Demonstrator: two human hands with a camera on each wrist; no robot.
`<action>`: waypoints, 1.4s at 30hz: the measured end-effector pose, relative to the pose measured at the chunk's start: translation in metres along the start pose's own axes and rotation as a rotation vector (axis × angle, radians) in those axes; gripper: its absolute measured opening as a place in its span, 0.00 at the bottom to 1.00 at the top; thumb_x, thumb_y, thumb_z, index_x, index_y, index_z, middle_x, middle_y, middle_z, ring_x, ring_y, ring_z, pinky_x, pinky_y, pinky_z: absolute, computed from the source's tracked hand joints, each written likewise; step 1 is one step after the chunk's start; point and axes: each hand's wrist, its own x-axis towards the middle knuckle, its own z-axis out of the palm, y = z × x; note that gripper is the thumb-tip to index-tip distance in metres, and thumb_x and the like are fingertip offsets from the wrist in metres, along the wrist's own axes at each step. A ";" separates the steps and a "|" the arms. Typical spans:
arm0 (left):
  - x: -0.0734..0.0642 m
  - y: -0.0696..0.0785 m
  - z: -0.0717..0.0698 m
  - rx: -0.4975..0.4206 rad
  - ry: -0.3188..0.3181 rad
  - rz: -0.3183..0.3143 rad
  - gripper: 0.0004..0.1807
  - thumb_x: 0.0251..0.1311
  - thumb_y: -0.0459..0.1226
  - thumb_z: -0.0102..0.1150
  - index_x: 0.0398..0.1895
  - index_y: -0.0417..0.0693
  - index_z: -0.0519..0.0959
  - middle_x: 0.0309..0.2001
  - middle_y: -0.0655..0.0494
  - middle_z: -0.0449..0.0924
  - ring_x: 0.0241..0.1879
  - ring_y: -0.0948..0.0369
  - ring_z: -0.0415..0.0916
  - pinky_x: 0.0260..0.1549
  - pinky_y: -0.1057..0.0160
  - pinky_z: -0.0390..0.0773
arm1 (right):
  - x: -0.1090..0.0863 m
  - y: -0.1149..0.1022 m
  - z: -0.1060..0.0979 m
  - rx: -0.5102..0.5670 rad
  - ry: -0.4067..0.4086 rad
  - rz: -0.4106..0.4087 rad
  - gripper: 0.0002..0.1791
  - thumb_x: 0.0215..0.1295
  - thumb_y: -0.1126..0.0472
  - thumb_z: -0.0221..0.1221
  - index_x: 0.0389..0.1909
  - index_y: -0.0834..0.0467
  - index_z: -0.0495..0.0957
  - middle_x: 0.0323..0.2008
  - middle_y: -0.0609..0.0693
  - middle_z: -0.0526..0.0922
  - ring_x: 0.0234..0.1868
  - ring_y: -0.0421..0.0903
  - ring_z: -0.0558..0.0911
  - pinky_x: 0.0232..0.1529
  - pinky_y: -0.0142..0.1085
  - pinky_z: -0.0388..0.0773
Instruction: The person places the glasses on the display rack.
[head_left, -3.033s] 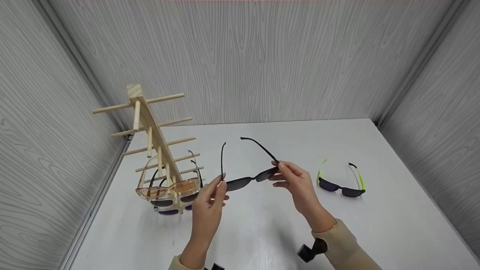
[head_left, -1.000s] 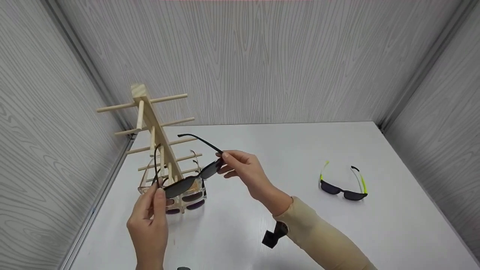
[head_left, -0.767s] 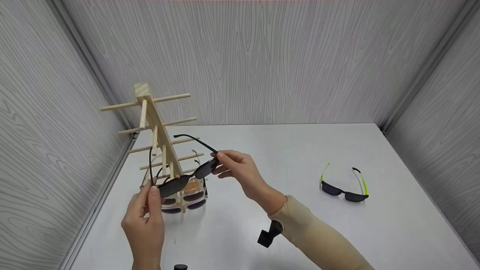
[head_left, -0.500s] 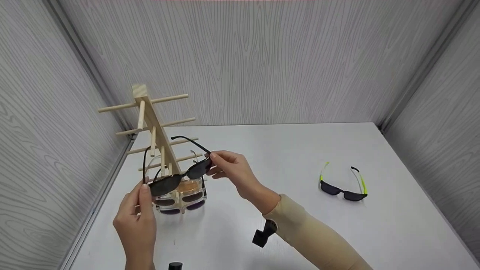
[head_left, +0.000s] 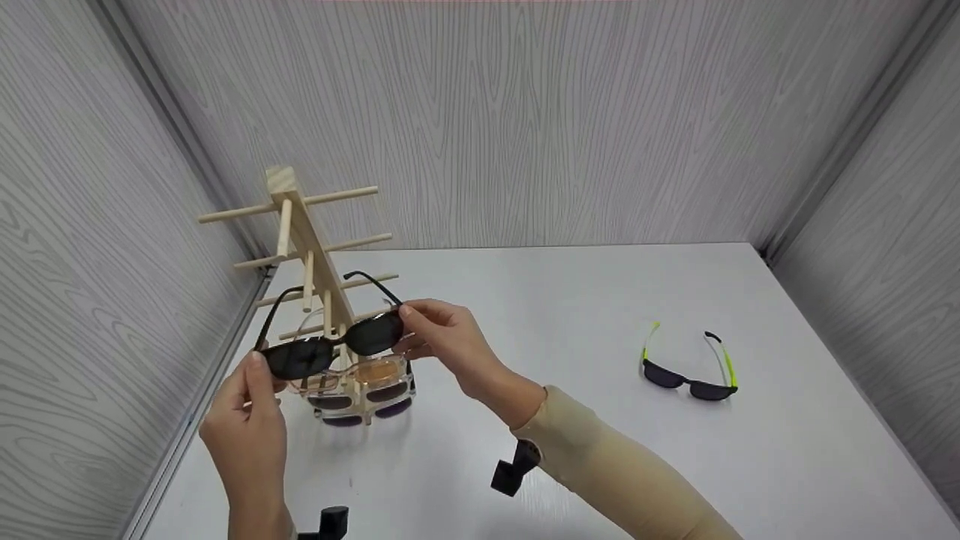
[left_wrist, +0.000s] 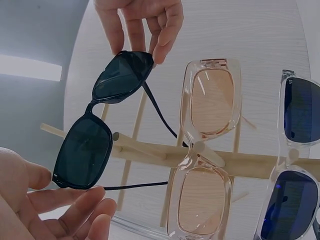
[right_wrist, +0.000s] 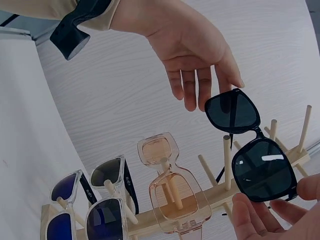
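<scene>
Both hands hold a pair of black sunglasses (head_left: pixel 300 358) with dark lenses and unfolded arms. My left hand (head_left: pixel 251 435) pinches one hinge corner, and my right hand (head_left: pixel 457 349) pinches the other. The sunglasses are in front of a wooden peg stand (head_left: pixel 319 259), their arms reaching back on either side of its post. In the head view the arm tips overlap the stand's middle pegs. Just below hang clear-framed glasses with orange lenses (left_wrist: pixel 212 101). Lower on the stand are clear-framed sunglasses with dark lenses (right_wrist: pixel 105 220) and another pair with purple-blue lenses (right_wrist: pixel 60 227).
Sunglasses with neon yellow-green arms (head_left: pixel 686 381) lie unfolded on the white table (head_left: pixel 600 465) at the right. The stand's upper pegs (head_left: pixel 341 195) stick out bare. Grey wood-grain panels (head_left: pixel 510 120) enclose the table at the back and sides.
Both hands have carried the black sunglasses left, from the table's middle to the front of the stand. Lately the lenses have turned to face the head camera more.
</scene>
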 end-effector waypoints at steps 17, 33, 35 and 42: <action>0.017 -0.017 0.009 -0.023 -0.028 -0.031 0.25 0.69 0.47 0.44 0.25 0.37 0.79 0.26 0.46 0.80 0.26 0.66 0.75 0.24 0.74 0.69 | -0.002 0.004 0.006 0.000 -0.031 -0.041 0.17 0.69 0.59 0.52 0.53 0.65 0.74 0.40 0.57 0.81 0.41 0.55 0.82 0.43 0.41 0.78; 0.012 -0.029 0.009 0.005 -0.056 -0.056 0.22 0.69 0.48 0.43 0.45 0.41 0.81 0.31 0.47 0.82 0.29 0.68 0.76 0.24 0.75 0.68 | -0.004 0.011 0.006 0.027 -0.044 -0.014 0.19 0.69 0.61 0.51 0.56 0.67 0.71 0.44 0.60 0.80 0.43 0.52 0.82 0.46 0.41 0.77; 0.011 -0.030 0.008 -0.001 -0.054 -0.060 0.22 0.69 0.48 0.43 0.48 0.42 0.80 0.32 0.47 0.82 0.29 0.69 0.76 0.24 0.76 0.69 | -0.005 0.012 0.005 0.032 -0.051 -0.020 0.19 0.69 0.61 0.51 0.55 0.67 0.71 0.44 0.61 0.80 0.43 0.53 0.81 0.47 0.42 0.77; 0.008 -0.035 0.008 -0.044 -0.050 -0.064 0.21 0.69 0.46 0.44 0.56 0.42 0.74 0.32 0.47 0.82 0.28 0.68 0.76 0.25 0.76 0.71 | -0.007 0.017 0.002 0.029 -0.056 -0.018 0.18 0.69 0.60 0.52 0.52 0.68 0.73 0.42 0.63 0.80 0.42 0.53 0.82 0.45 0.42 0.77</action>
